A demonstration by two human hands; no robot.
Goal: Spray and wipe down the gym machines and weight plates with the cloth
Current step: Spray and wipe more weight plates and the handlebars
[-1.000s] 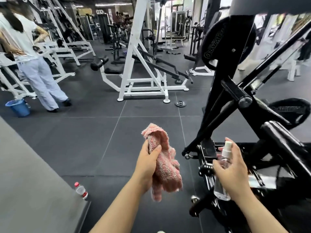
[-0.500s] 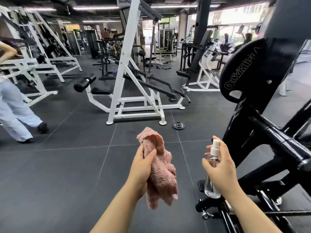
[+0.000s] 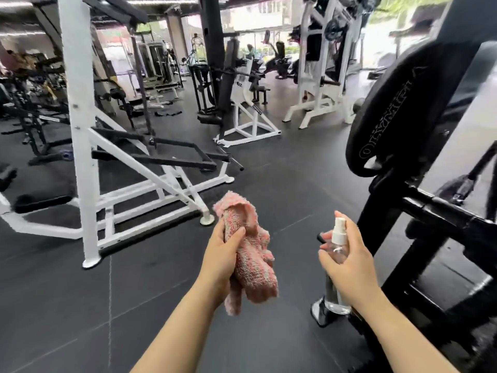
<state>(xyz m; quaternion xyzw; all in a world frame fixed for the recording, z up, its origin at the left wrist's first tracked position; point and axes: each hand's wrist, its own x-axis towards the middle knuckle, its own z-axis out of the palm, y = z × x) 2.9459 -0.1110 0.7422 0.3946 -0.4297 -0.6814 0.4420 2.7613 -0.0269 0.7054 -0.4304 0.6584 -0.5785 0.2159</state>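
left hand (image 3: 223,258) gripping fluffy pink terry cloth (image 3: 251,261), right hand (image 3: 349,267) clutching clear plastic spray bottle (image 3: 336,265)

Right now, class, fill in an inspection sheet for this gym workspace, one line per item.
Surface: dark floor tiles.
Job's things: pink cloth; clear spray bottle; black weight plate on the black machine.
Clutter: nothing seen.
Grippers: left hand holds the cloth; right hand holds the bottle.
Cables: nothing seen.
Surroundings: white machine frame to the left, more machines behind.
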